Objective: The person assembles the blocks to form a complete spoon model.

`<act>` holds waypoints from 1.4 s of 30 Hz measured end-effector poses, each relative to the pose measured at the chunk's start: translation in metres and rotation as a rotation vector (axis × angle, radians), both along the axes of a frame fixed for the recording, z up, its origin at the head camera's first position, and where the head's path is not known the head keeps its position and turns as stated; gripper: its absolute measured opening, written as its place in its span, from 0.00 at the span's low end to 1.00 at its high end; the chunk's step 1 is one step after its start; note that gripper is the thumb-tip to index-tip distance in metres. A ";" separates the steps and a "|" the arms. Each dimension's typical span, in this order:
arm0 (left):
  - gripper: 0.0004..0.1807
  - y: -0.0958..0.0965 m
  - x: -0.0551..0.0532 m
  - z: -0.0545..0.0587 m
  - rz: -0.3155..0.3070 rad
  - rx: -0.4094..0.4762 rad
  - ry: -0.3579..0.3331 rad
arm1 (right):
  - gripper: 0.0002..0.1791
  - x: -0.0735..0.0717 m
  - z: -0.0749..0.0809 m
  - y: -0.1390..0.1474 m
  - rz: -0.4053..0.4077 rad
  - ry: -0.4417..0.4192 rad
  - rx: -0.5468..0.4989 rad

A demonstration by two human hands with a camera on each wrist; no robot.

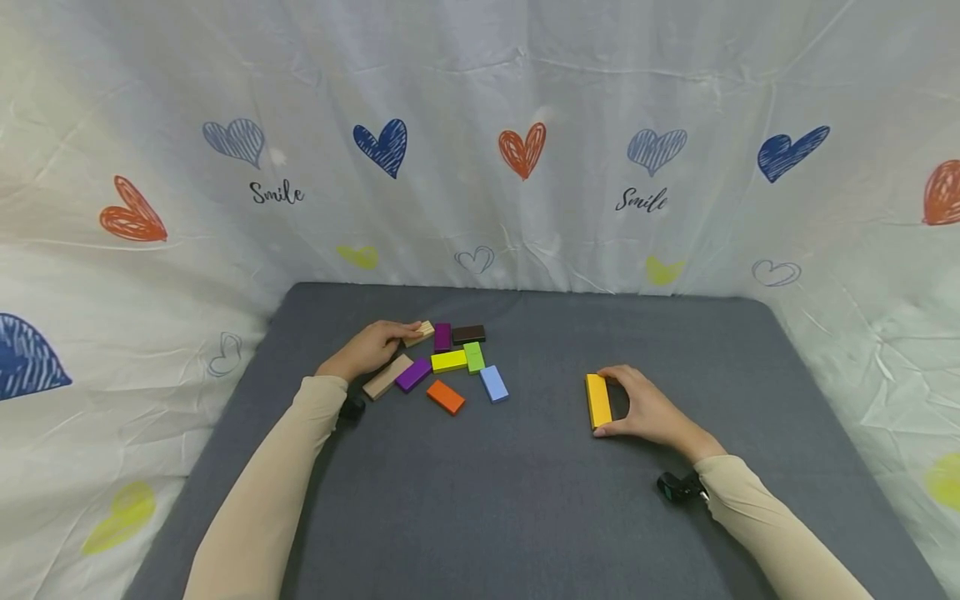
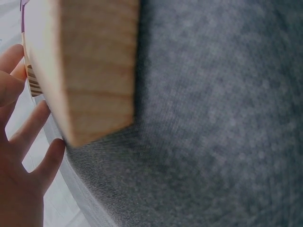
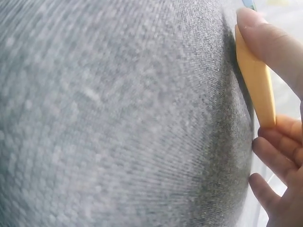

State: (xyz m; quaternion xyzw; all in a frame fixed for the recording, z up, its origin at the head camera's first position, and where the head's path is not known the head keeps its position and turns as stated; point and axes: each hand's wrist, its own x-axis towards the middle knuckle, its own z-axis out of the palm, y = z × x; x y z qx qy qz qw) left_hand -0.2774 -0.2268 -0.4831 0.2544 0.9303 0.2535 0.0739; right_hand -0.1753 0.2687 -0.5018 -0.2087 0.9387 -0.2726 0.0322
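Observation:
My right hand (image 1: 648, 408) pinches a yellow-orange block (image 1: 598, 402) by its two ends, thumb at the near end and fingers at the far one. The same block (image 3: 258, 78) stands out in the right wrist view, close to the grey cloth. At the left, my left hand (image 1: 369, 348) holds a pale wooden block (image 1: 422, 333) between thumb and fingertips. Dark stripes mark the side of this block (image 2: 33, 81) in the left wrist view. A tan wooden block (image 1: 387, 377) lies just beside that hand and looms large in its wrist view.
Right of the left hand lie two purple blocks (image 1: 442, 337), a dark brown block (image 1: 468, 334), a yellow block (image 1: 448, 361), a green block (image 1: 474, 357), a light blue block (image 1: 494, 384) and an orange block (image 1: 446, 397). A heart-printed curtain (image 1: 480, 208) borders the grey table (image 1: 480, 500).

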 end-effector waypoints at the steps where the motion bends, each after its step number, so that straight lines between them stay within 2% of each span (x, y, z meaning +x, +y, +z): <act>1: 0.22 0.000 -0.001 -0.001 -0.002 0.001 0.001 | 0.55 0.000 0.000 0.000 0.002 -0.001 0.004; 8: 0.22 -0.001 -0.001 -0.001 -0.002 0.003 0.007 | 0.55 -0.002 -0.003 0.000 0.007 0.000 0.022; 29: 0.21 0.000 -0.001 0.000 0.000 -0.007 0.019 | 0.55 0.001 0.003 -0.004 0.012 -0.017 0.050; 35: 0.21 0.000 0.000 -0.002 -0.001 0.004 0.019 | 0.60 0.002 0.006 -0.002 0.005 -0.053 0.043; 38: 0.21 0.000 0.000 -0.002 -0.002 0.007 0.015 | 0.57 0.005 0.009 0.000 0.013 -0.033 0.025; 42: 0.21 0.001 0.001 0.000 0.004 0.008 0.005 | 0.48 0.010 0.011 0.003 0.077 0.072 0.050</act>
